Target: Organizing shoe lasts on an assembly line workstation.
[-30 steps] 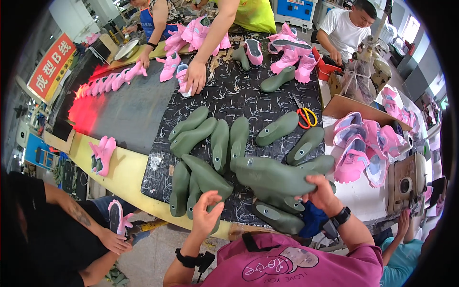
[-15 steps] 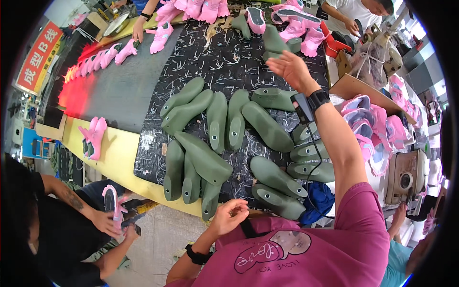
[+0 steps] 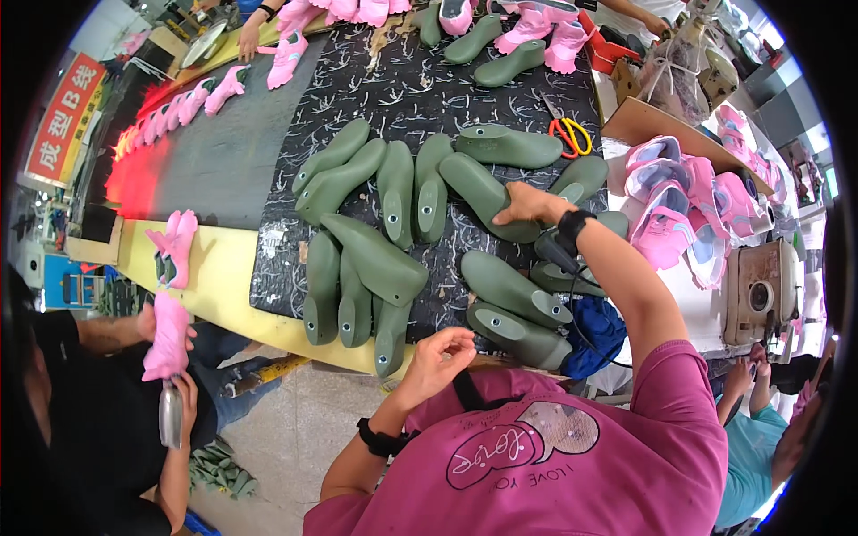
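Observation:
Several dark green shoe lasts lie spread over a black patterned mat [image 3: 375, 98] on the table before me. My right hand [image 3: 534, 205] is closed on the near end of one shoe last [image 3: 478, 189] at mid-table, thumb on its upper face; some fingertips are hidden. Close to my body, my left hand [image 3: 436, 364] hovers by the table's front edge, fingers loosely bent and apart, holding nothing. Nearest to it is an upturned shoe last [image 3: 386, 339]. Two separate shoe lasts [image 3: 509, 64] rest at the far side, beside pink shoes [image 3: 565, 43].
Scissors [image 3: 568, 134] with red and yellow handles lie right of the lasts. Pink shoe uppers [image 3: 666, 214] heap up at the right, near a blue cloth [image 3: 597, 335]. At left, a co-worker holds a pink shoe [image 3: 167, 335]; more pink shoes [image 3: 192, 100] line a dark belt.
My right hand has come back from the far lasts and closed on a nearer one. Scissors now show where my arm was. The far lasts lie apart. The co-worker's shoe has turned.

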### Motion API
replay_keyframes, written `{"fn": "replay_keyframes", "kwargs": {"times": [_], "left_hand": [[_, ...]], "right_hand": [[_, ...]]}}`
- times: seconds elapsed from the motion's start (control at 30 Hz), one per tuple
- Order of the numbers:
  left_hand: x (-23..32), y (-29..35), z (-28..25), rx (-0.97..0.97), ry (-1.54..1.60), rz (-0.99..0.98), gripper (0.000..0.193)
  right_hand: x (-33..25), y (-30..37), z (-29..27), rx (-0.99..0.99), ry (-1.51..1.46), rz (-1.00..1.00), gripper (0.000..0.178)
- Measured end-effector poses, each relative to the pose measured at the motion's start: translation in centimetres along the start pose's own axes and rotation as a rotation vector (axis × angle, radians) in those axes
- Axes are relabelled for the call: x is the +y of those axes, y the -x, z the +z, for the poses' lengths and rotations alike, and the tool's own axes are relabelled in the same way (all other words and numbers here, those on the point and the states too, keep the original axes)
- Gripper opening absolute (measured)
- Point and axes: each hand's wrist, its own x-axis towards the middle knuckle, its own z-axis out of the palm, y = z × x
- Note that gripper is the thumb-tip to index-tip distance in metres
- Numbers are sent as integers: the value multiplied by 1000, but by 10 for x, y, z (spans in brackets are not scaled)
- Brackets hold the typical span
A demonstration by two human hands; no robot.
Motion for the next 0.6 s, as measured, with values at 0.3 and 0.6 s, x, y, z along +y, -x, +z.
{"fn": "replay_keyframes", "kwargs": {"times": [0.3, 0.6], "left_hand": [[-25, 23, -28, 290, 233, 14, 19], [6, -4, -38, 520, -178, 398, 49]], "right_hand": [[-25, 63, 5, -50, -464, -190, 54], [-85, 78, 47, 361, 636, -1131, 42]]}}
